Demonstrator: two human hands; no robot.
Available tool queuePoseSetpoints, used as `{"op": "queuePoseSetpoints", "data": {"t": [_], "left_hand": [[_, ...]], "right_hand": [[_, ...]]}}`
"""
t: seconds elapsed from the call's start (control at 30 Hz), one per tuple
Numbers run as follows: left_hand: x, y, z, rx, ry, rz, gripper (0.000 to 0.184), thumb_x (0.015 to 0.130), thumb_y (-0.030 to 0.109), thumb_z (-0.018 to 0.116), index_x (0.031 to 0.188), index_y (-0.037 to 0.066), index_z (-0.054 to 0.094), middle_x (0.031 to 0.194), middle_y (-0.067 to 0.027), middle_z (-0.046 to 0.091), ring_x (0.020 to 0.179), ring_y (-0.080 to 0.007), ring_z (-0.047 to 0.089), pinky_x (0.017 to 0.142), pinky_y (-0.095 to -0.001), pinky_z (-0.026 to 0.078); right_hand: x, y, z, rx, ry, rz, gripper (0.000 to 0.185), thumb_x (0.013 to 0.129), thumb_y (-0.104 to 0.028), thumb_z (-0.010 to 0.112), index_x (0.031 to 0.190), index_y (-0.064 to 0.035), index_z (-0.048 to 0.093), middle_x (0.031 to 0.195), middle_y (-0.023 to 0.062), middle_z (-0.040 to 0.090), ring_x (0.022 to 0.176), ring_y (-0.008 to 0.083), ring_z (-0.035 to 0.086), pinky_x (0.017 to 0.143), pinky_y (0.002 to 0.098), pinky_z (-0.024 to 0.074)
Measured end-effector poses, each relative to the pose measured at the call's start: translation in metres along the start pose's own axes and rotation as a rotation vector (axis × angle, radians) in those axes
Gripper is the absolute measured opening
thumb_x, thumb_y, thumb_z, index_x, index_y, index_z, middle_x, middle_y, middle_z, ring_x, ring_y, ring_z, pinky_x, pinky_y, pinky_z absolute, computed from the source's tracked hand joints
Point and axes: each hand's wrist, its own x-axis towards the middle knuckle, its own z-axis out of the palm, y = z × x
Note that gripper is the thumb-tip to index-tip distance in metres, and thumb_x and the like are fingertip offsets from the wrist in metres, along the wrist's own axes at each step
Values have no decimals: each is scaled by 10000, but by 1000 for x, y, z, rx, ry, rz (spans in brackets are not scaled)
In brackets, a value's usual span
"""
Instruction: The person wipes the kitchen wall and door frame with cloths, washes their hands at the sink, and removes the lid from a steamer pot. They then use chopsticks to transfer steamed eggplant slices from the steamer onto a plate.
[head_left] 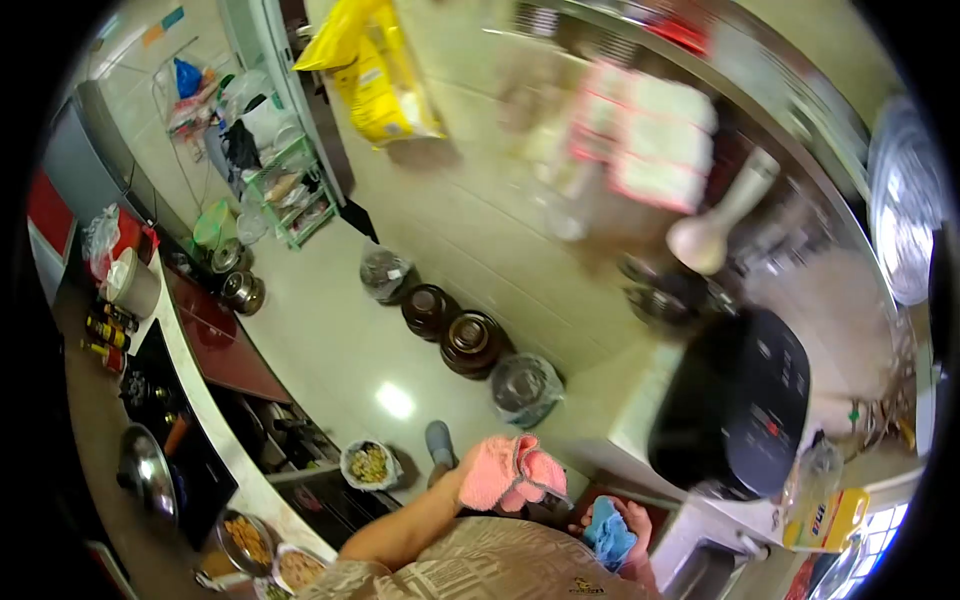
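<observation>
A pink cloth (503, 470) with a dark edge is bunched over my left hand (482, 480), in front of my body and above the floor. The cloth covers most of the fingers. To the right, my right hand (632, 530) has its fingers wrapped round a crumpled blue cloth (608, 535). This hand is near the corner of the sink (700, 572). The two cloths are apart from each other.
On the right counter stand a black appliance (735, 400) and a yellow-labelled bottle (828, 520). Brown jars (472, 343) line the wall on the floor. A bin (368, 465) stands near my foot. The left counter holds a lidded pan (148, 475) and food bowls (245, 540).
</observation>
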Motion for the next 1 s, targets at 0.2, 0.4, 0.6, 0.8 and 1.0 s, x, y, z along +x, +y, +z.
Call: {"op": "queuePoseSetpoints", "data": {"t": [0.2,0.4,0.6,0.8,1.0], "left_hand": [[-51,139,-99,-482,-4,279,286,891,160,476,1106,23,605,1169,-321,565,843,-378,629,577,-435,525],[-121,264,-127,-301,101,438,413,877,269,544,1182,-7,584,1129,-292,553,778,-264,544,546,-419,491],[-151,342,-163,-183,185,620,263,922,281,510,1142,318,650,1331,-305,497,784,-326,541,480,-443,460],[-151,450,-150,-28,338,891,201,898,217,542,1071,258,636,1199,-233,577,802,-260,464,660,-423,402],[-151,613,-266,-281,97,911,303,947,359,465,1157,196,609,1151,-186,606,836,-298,508,651,-435,440]], "right_hand": [[143,19,168,-111,-257,23,674,913,-434,533,1447,-55,373,1301,203,532,955,359,615,850,547,533],[276,79,273,-41,-538,501,562,966,-366,525,1422,-73,378,1207,183,542,860,281,567,704,405,520],[379,83,352,29,-584,387,664,979,-510,433,1436,-31,389,1306,194,538,999,334,611,770,484,564],[459,120,443,22,-585,498,705,950,-561,455,1434,-51,402,1183,193,584,869,313,609,689,430,538],[556,138,596,-569,-737,164,562,955,-139,570,1465,-48,352,1144,102,596,816,159,610,608,280,506]]}}
